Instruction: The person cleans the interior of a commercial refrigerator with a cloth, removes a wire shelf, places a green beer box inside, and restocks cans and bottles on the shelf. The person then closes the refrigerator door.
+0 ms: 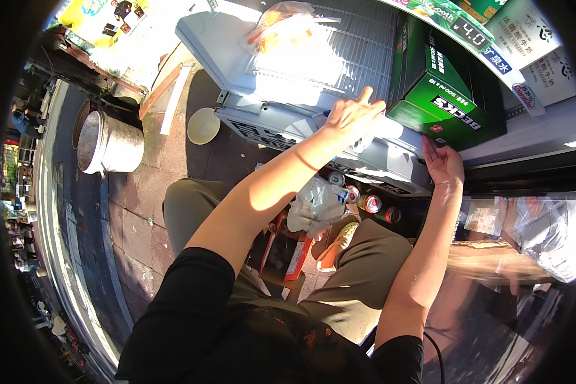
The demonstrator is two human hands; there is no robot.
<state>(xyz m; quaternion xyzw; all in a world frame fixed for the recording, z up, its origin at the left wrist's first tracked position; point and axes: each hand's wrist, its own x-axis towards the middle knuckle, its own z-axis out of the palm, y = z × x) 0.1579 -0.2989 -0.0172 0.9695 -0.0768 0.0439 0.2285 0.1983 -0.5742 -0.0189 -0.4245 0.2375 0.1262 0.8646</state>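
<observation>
A green cardboard Beck's beer box (453, 103) stands tilted in view at the right of a white wire shelf (365, 48) in an open-fronted display cooler. My left hand (357, 115) is over the cooler's front sill, fingers spread, by the box's left front corner; whether it touches the box is unclear. Palm up, my right hand (442, 161) has its fingertips at the box's lower front edge. Further left on the shelf lies a clear plastic bag with orange contents (278, 31), partly lost in glare.
Several drink cans (369, 203) lie below the cooler front. Between my legs are a crumpled plastic bag (317, 204) and a red open box (295, 259). A pale bowl (204, 126) and a white bucket (117, 144) stand on the paving at left. A glass door (523, 307) is at right.
</observation>
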